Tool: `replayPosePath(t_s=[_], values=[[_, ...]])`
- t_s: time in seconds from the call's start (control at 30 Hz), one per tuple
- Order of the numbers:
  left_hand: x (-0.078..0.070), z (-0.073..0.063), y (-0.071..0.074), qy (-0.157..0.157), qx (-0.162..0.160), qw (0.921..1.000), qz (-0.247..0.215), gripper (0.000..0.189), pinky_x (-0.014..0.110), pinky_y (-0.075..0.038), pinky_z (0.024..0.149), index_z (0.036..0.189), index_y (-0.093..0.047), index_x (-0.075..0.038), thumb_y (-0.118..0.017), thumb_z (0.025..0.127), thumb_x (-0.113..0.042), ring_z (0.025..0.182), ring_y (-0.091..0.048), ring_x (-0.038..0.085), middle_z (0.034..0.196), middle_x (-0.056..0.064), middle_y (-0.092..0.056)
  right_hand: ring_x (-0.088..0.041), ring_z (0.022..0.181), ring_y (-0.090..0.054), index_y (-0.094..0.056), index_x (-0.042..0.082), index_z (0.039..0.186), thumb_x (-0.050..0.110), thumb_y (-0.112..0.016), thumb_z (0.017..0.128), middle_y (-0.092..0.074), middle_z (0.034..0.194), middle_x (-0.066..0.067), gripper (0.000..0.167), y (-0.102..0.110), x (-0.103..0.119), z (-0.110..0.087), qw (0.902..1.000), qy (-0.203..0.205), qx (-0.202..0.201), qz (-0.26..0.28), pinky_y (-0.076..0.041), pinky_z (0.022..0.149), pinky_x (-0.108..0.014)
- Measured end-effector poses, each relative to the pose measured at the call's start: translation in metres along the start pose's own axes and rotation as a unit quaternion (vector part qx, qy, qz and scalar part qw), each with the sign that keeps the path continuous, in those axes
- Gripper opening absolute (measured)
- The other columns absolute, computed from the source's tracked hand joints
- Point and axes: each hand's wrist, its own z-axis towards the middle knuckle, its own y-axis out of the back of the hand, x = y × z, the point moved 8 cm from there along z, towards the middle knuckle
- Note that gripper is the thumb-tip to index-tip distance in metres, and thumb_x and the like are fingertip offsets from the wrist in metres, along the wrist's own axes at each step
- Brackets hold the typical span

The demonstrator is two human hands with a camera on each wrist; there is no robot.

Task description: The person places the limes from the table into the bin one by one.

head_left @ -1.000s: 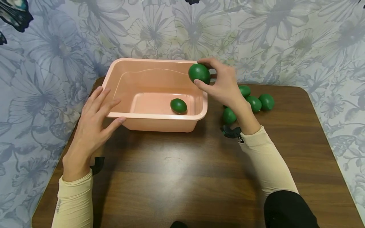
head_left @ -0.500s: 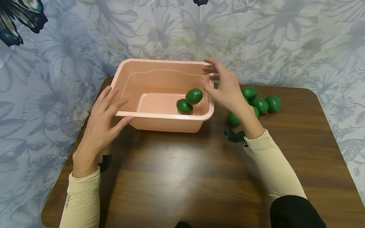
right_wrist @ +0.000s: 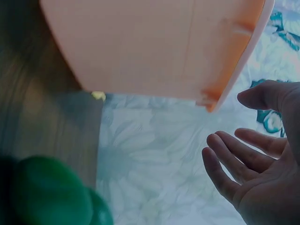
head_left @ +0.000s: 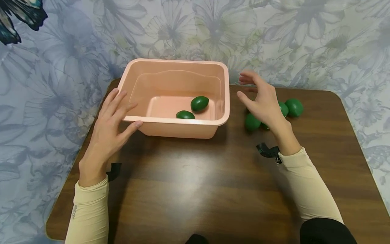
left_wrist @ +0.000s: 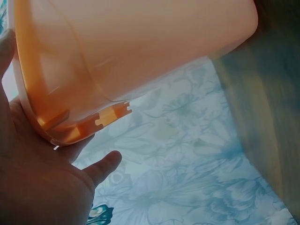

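A peach plastic basin [head_left: 179, 130] stands at the back of the table, with two green limes inside: one lime [head_left: 199, 103] toward the right, another lime [head_left: 185, 115] partly behind the front rim. My left hand [head_left: 106, 132] rests on the basin's left front corner, fingers spread; in the left wrist view the hand [left_wrist: 42, 173] lies against the rim. To the right of the basin, my right hand [head_left: 263, 100] hovers with nothing in it, its fingers extended in the right wrist view. Beneath and beside it lie several more limes [head_left: 294, 107], partly hidden by the hand.
The brown wooden table [head_left: 182, 189] has its back edge close to a flower-patterned wall covering [head_left: 304, 44]. A dark butterfly shape [head_left: 22, 20] shows at upper left. Black wrist mounts [head_left: 268, 150] sit below both hands.
My right hand has let go of a lime, which dropped into the basin beside the first one. Then the hand moved right, off the basin and toward the loose limes. The left hand stays put.
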Motion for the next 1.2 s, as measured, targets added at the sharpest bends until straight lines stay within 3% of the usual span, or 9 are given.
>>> replayPosePath(t_s=[0.2,0.63,0.83,1.03,1.2], values=[[0.002,-0.002,0.009,0.002,-0.017,0.9999,0.001,0.077,0.059,-0.023,0.128,0.133,-0.072,-0.006,-0.058,0.097,-0.072,0.159,-0.030,0.037,0.158,0.021,-0.051,-0.025,0.132,-0.061,-0.060,0.012,0.145,0.020,-0.070,0.101,-0.067,0.141,-0.009,0.046,0.003,-0.018,-0.004,0.9992,-0.024,0.017,-0.029,-0.053,0.106,-0.049],[0.004,0.000,0.012,0.001,-0.019,0.9998,0.003,0.078,0.058,-0.024,0.128,0.132,-0.072,-0.005,-0.057,0.097,-0.072,0.158,-0.031,0.038,0.157,0.023,-0.052,-0.042,0.126,-0.065,-0.060,0.014,0.147,0.020,-0.069,0.103,-0.063,0.146,-0.010,0.045,0.027,-0.059,-0.025,0.9952,-0.079,0.019,-0.055,-0.051,0.105,-0.058],[0.002,0.001,0.006,-0.001,-0.010,1.0000,0.000,0.076,0.058,-0.025,0.128,0.133,-0.072,-0.006,-0.057,0.097,-0.072,0.158,-0.031,0.038,0.157,0.023,-0.052,-0.039,0.132,-0.060,-0.059,0.005,0.145,0.018,-0.068,0.103,-0.064,0.141,-0.019,0.045,0.047,-0.085,-0.035,0.9926,-0.101,0.005,-0.067,-0.050,0.107,-0.058],[0.001,0.002,0.003,0.000,-0.011,0.9999,-0.003,0.077,0.058,-0.025,0.128,0.134,-0.072,-0.006,-0.057,0.097,-0.072,0.158,-0.030,0.036,0.158,0.022,-0.051,-0.040,0.134,-0.057,-0.058,0.005,0.147,0.021,-0.065,0.105,-0.062,0.143,-0.022,0.046,0.073,-0.108,-0.049,0.9872,-0.130,-0.013,-0.092,-0.049,0.107,-0.058],[-0.001,0.001,0.000,0.000,-0.007,1.0000,-0.004,0.077,0.059,-0.025,0.127,0.134,-0.071,-0.006,-0.057,0.097,-0.072,0.159,-0.030,0.037,0.158,0.021,-0.051,-0.051,0.128,-0.059,-0.058,0.004,0.147,0.023,-0.063,0.105,-0.061,0.142,-0.027,0.046,0.091,-0.128,-0.067,0.9779,-0.170,-0.024,-0.120,-0.049,0.102,-0.063]])
